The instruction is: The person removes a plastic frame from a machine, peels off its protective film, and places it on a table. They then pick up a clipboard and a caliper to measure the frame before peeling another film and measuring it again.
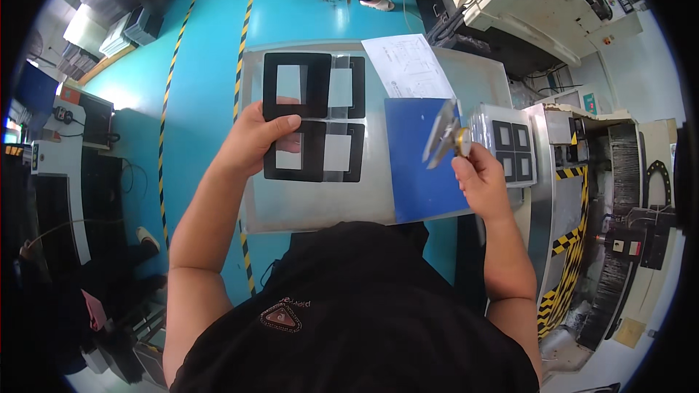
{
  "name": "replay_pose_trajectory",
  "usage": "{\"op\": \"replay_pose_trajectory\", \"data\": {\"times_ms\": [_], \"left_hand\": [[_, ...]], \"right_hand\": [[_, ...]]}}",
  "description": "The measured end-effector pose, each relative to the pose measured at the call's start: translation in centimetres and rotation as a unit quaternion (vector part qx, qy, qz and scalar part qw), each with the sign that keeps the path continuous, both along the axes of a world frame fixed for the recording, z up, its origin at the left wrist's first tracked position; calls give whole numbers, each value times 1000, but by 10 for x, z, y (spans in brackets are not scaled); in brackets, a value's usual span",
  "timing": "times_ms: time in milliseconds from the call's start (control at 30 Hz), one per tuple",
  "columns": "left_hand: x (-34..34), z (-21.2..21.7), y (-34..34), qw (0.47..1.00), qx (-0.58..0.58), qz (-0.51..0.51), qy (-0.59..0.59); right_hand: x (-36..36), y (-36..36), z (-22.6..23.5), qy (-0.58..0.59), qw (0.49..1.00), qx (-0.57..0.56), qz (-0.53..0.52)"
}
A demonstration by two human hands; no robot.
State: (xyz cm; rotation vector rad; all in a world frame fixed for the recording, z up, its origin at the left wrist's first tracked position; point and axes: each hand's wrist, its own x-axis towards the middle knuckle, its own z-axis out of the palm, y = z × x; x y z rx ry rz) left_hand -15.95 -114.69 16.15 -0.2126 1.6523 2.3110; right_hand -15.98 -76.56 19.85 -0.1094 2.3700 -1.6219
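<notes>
Blue-green floor (211, 51) across upper left of the frame, yellow-and-black tape lines running down it. Pale table (313, 215) takes up the middle. My left hand (255, 142), left of centre, pinches the left edge of a black-framed panel (314, 91): thumb on top, fingers underneath, partly visible through the window openings. Panel sits over the table's left half; four openings, clear strip down the middle. Right of it, upper centre: white paper (408, 65) with line drawings, meeting a blue sheet (426, 185) just below. Over that sheet's right side, my right hand (482, 182) pinches a metal caliper (461, 143) between thumb and fingers; its jaws point up and left. Can't tell how the hidden fingers sit. Further right, near the hand: more black-framed pieces (514, 151) in a pile.
</notes>
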Motion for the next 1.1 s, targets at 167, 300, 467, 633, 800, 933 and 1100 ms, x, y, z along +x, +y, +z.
{"op": "replay_pose_trajectory", "data": {"times_ms": [167,300,467,633,800,933,1100], "left_hand": [[2,5,-5,1000,-16,3,-1],[8,0,-15,1000,-13,8,1],[13,-1,-19,1000,1,4,5],[17,-3,-22,1000,6,16,11],[22,2,-23,1000,11,18,19],[24,7,-21,999,3,23,22],[26,3,-19,999,-8,34,23]], "right_hand": [[-8,-33,12,189,950,173,180],[-14,-48,7,299,889,262,226],[-11,-58,5,381,852,286,214],[-11,-61,8,413,830,297,227],[-13,-65,5,432,816,306,231],[-17,-67,0,438,810,304,244],[-23,-68,-3,442,807,298,254]]}}
